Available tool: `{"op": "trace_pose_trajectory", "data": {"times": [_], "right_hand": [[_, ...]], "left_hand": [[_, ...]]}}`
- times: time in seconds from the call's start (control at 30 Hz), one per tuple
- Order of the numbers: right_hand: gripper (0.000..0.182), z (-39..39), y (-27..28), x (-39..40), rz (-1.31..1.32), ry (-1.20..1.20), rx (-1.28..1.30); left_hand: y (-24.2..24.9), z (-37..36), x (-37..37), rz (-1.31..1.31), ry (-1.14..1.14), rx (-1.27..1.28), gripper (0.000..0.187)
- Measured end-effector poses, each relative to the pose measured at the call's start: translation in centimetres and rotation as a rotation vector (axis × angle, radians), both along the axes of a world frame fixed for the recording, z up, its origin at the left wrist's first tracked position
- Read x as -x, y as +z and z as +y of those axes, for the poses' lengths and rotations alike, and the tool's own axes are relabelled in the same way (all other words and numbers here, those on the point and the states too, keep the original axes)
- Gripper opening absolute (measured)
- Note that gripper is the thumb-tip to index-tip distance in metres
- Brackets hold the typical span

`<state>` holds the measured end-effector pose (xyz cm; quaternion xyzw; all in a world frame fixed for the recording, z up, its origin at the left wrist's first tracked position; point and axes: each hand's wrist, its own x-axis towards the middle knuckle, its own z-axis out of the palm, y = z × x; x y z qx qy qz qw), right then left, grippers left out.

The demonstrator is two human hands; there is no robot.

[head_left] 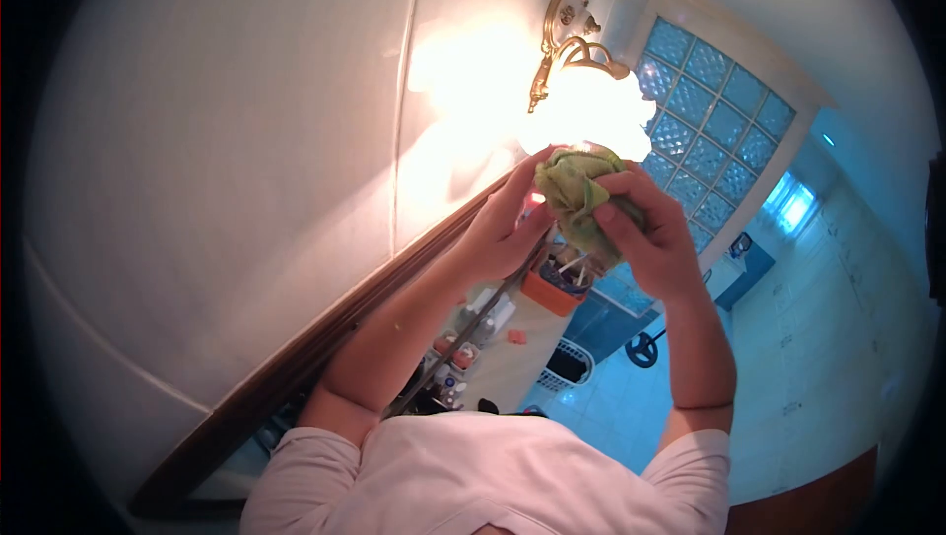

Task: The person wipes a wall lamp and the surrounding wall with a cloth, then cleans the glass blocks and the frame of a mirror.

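A bunched green cloth [581, 195] is raised in front of me, just under a glowing lampshade [596, 106]. My right hand [650, 239] grips it from the right, thumb and fingers closed on its folds. From the other side, my left hand [503, 234] has its thumb and fingers at the cloth's left edge, with the cloth between them; some fingertips are hidden by the cloth and glare. The shade hangs from a gold-coloured wall lamp bracket [547, 67] and is so bright that its detail is lost.
Below my left arm runs the wooden frame [335, 343] of a mirror on the tiled wall. An orange container [552, 294] and several bottles [483, 313] stand lower down. A white basket [567, 367] sits near the floor. A glass-block window [714, 121] is behind the lamp.
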<state>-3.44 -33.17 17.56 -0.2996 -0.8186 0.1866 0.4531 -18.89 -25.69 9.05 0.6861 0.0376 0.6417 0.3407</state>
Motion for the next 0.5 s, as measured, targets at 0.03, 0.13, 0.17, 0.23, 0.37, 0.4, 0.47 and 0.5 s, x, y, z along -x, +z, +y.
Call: {"op": "trace_pose_trajectory", "data": {"times": [0.03, 0.13, 0.17, 0.23, 0.37, 0.4, 0.47, 0.5], "right_hand": [[0.017, 0.3, -0.5, 0.0, -0.011, 0.023, -0.044], [0.018, -0.2, -2.2, 1.1, 0.044, -0.2, -0.156], [0.018, 0.2, -2.5, 1.4, 0.016, -0.231, -0.244], [0.02, 0.8, -2.9, 1.8, -0.042, -0.293, -0.419], [0.026, 0.1, -2.4, 2.7, -0.28, -0.338, -0.617], [0.027, -0.4, -1.6, 2.9, -0.289, -0.33, -0.612], [0.028, 0.1, 0.1, 3.0, -0.275, -0.352, -0.669], [0.028, 0.7, 1.5, 2.3, -0.249, -0.383, -0.734]], "left_hand": [[-0.3, -0.1, 0.3, 0.003, -0.075, 0.069, 0.041], [-0.2, -0.8, 1.3, -0.016, -0.184, 0.243, 0.025], [0.0, -1.0, 1.4, -0.041, -0.141, 0.276, 0.021], [0.2, -1.2, 1.3, -0.086, -0.114, 0.328, 0.017], [1.4, -1.8, 1.2, -0.174, -0.236, 0.404, 0.018], [1.9, -1.8, 1.2, -0.198, -0.281, 0.421, 0.019], [2.2, -0.7, 0.9, -0.179, -0.164, 0.255, 0.023], [2.5, -0.2, 0.8, -0.166, -0.107, 0.171, 0.026]]}}
